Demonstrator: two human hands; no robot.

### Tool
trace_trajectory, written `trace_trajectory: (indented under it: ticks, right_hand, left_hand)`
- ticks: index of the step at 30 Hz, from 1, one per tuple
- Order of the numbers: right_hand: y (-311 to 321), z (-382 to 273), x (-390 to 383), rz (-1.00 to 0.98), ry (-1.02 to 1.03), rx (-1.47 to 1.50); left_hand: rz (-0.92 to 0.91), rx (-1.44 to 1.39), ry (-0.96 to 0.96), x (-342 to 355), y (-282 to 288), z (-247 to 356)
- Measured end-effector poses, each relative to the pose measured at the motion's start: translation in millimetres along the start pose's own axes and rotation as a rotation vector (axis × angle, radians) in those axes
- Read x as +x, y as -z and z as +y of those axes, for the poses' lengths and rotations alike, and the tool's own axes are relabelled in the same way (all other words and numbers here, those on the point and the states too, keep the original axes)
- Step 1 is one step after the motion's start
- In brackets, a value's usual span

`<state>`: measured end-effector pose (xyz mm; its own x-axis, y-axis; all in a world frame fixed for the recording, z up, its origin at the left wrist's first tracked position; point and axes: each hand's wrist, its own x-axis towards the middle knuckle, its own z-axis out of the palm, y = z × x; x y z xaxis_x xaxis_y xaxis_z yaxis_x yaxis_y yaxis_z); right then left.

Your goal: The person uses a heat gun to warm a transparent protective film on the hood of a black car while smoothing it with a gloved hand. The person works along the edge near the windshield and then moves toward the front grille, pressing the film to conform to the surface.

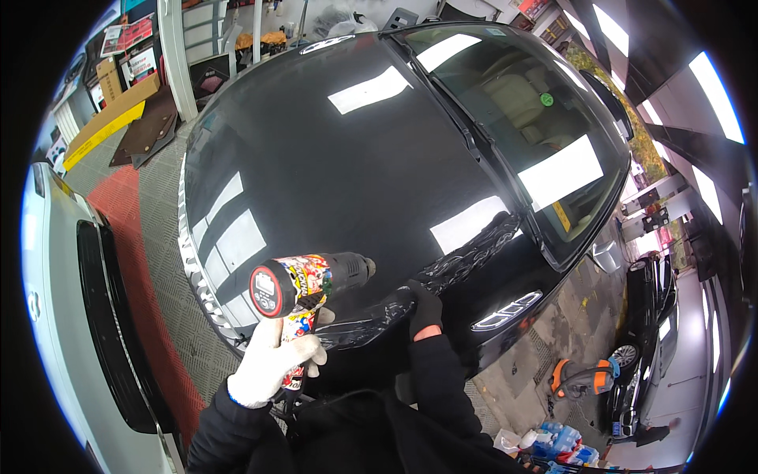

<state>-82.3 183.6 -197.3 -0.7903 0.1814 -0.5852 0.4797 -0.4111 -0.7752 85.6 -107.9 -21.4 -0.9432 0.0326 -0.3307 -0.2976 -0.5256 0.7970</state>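
My left hand, in a white glove, is wrapped round the handle of a heat gun covered in colourful stickers. Its dark nozzle points right, over the black car hood, and its round back end with a red ring faces me. At the near edge of the hood, my right hand, in a dark glove, is closed on wrinkled glossy black film. The film lies bunched along that edge on both sides of the hand. Dark glove on dark film hides the exact fingertips.
The windshield and wipers lie beyond the hood at right. A pale car stands close at left. An orange vacuum cleaner and packed bottles are on the floor at right. A cardboard box leans at the far left.
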Motion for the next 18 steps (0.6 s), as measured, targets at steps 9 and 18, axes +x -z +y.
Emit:
trace_trajectory:
  ticks: [9, 18]
  right_hand:
    - [-28.8, 8.3, -20.7, 0.142, 0.033, 0.070]
    - [-17.9, 22.1, 5.0, 0.153, 0.031, 0.090]
  left_hand:
    - [0.043, 0.107, -0.038, -26.0, -11.5, -1.8]
    - [-0.045, 0.175, 0.058, -17.4, 0.0, 2.2]
